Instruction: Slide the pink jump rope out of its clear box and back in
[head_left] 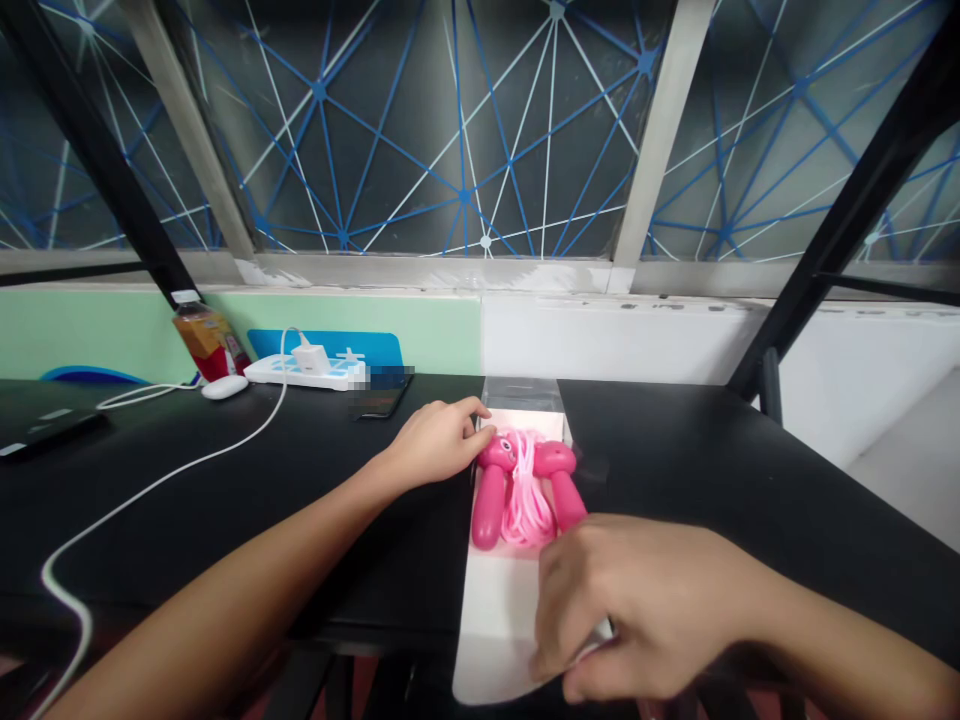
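A pink skipping rope (525,485) with two pink handles and a coiled pink cord lies on a long white board (499,600) set between two black tables. My left hand (439,440) rests at the board's left edge, fingers curled, fingertips touching the top of the left handle. My right hand (637,610) is closed on the near end of the white board, fingers curled over its edge, just below the right handle.
A black table (225,520) on the left carries a white cable (150,490), a white power strip (304,370) with a charger, a white mouse (223,387), a drink bottle (206,340) and a dark phone (382,395). Another black table (750,480) lies to the right.
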